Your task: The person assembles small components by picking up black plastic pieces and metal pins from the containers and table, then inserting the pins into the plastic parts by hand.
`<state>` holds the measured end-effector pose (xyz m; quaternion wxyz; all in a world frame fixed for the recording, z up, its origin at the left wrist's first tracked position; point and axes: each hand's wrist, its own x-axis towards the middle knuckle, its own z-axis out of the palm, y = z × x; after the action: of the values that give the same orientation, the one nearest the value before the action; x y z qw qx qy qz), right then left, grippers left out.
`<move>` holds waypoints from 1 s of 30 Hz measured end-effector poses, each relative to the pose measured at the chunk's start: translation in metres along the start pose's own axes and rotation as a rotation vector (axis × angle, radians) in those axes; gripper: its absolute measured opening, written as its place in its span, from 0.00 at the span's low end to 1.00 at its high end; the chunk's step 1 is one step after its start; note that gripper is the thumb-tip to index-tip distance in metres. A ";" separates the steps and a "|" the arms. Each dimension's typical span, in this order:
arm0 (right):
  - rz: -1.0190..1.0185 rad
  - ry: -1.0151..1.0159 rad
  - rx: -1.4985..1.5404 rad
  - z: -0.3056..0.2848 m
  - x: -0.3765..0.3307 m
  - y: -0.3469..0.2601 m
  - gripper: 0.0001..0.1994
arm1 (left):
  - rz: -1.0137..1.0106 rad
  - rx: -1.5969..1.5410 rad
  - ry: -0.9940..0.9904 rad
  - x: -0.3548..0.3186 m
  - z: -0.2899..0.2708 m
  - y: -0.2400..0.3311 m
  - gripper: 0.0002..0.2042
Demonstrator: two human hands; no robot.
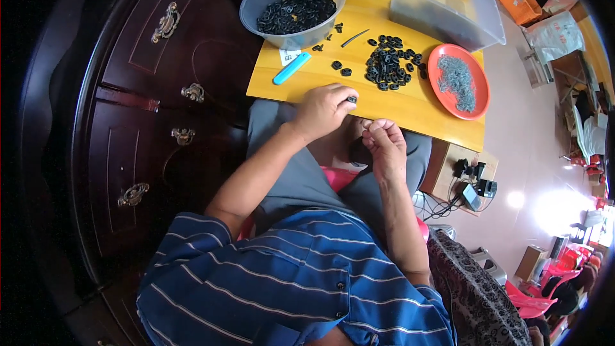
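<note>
My left hand (pixel 322 113) is at the front edge of the yellow table (pixel 442 125), its thumb and fingers closed on a small black oval piece (pixel 352 99). Just right of it and slightly nearer, my right hand (pixel 387 145) has its fingertips pinched together; what they hold, if anything, is too small to make out. Beyond both hands lies a loose pile of black oval pieces (pixel 386 67) with holes in them. To its right, an orange-red plate (pixel 482 99) carries a heap of thin silvery metal bits (pixel 456 82).
A clear round tub (pixel 253 9) of black pieces stands far left, near a light-blue flat-handled tool (pixel 292 68) and a thin dark rod (pixel 355 38). A clear plastic bin (pixel 442 22) sits far right. Dark wooden drawers (pixel 160 83) border the left. Cabled devices (pixel 473 195) lie right.
</note>
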<state>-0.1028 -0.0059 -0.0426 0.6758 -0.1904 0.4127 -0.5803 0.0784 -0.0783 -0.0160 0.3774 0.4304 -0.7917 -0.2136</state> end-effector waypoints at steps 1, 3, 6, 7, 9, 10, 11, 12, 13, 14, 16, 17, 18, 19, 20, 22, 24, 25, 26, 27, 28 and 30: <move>-0.002 -0.016 0.005 -0.001 0.000 0.001 0.02 | -0.003 0.003 0.008 0.001 -0.001 -0.004 0.07; 0.001 -0.020 -0.002 -0.002 0.000 0.000 0.02 | -0.003 0.005 0.013 0.004 -0.001 -0.009 0.06; 0.008 -0.026 -0.004 -0.002 -0.001 -0.002 0.02 | -0.010 -0.014 0.001 0.009 -0.003 -0.013 0.06; 0.010 -0.029 0.002 -0.002 -0.001 -0.002 0.02 | -0.016 -0.032 -0.014 0.010 -0.003 -0.013 0.06; 0.009 -0.021 0.005 -0.001 -0.001 -0.003 0.02 | 0.017 -0.032 0.012 0.010 -0.002 -0.013 0.07; 0.009 -0.015 0.008 0.000 -0.001 -0.003 0.02 | 0.049 -0.032 0.038 0.010 -0.002 -0.013 0.07; 0.009 -0.015 0.009 0.000 -0.001 -0.003 0.02 | 0.049 -0.032 0.038 0.009 -0.002 -0.014 0.07; 0.011 -0.016 0.009 0.000 -0.001 -0.003 0.02 | 0.065 0.045 0.056 0.010 -0.002 -0.016 0.08; 0.013 -0.017 0.010 -0.001 -0.001 -0.003 0.02 | 0.081 0.121 0.074 0.010 -0.003 -0.018 0.09; 0.012 -0.017 0.010 -0.001 -0.001 -0.003 0.02 | 0.082 0.121 0.074 0.010 -0.005 -0.019 0.09; 0.013 -0.036 0.006 -0.002 0.000 -0.003 0.02 | 0.064 0.310 0.069 0.012 -0.009 -0.020 0.11; 0.012 -0.035 0.006 -0.002 -0.001 -0.004 0.02 | 0.065 0.309 0.069 0.013 -0.008 -0.024 0.11; 0.012 -0.030 0.006 0.000 -0.001 -0.004 0.02 | 0.092 0.369 0.061 0.014 -0.009 -0.027 0.14; 0.011 -0.025 0.006 0.001 -0.002 -0.004 0.03 | 0.119 0.428 0.053 0.014 -0.008 -0.029 0.16; 0.011 -0.025 0.006 0.001 -0.002 -0.004 0.03 | 0.119 0.427 0.053 0.012 -0.007 -0.030 0.16; 0.021 -0.056 -0.009 -0.001 -0.001 -0.003 0.03 | 0.099 0.433 0.040 0.010 -0.004 -0.019 0.19; 0.025 -0.073 -0.010 -0.001 -0.001 -0.003 0.03 | 0.096 0.401 0.065 0.010 0.000 -0.013 0.21; 0.031 -0.093 -0.011 -0.001 -0.001 -0.002 0.03 | 0.090 0.372 0.091 0.009 0.002 -0.011 0.22; 0.031 -0.094 -0.012 -0.001 -0.001 -0.001 0.03 | 0.090 0.371 0.092 0.010 0.006 -0.009 0.22; 0.037 -0.093 -0.016 -0.002 -0.001 0.000 0.03 | 0.101 0.317 0.055 0.011 0.011 -0.006 0.21; 0.042 -0.091 -0.020 -0.002 -0.001 0.000 0.03 | 0.111 0.264 0.018 0.013 0.016 -0.003 0.20; 0.048 -0.096 -0.025 -0.002 -0.003 -0.002 0.03 | 0.115 0.227 0.014 0.018 0.027 0.004 0.18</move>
<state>-0.1055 -0.0035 -0.0415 0.7062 -0.2167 0.3916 -0.5487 0.0493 -0.0911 -0.0228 0.3435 0.4259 -0.8313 -0.0976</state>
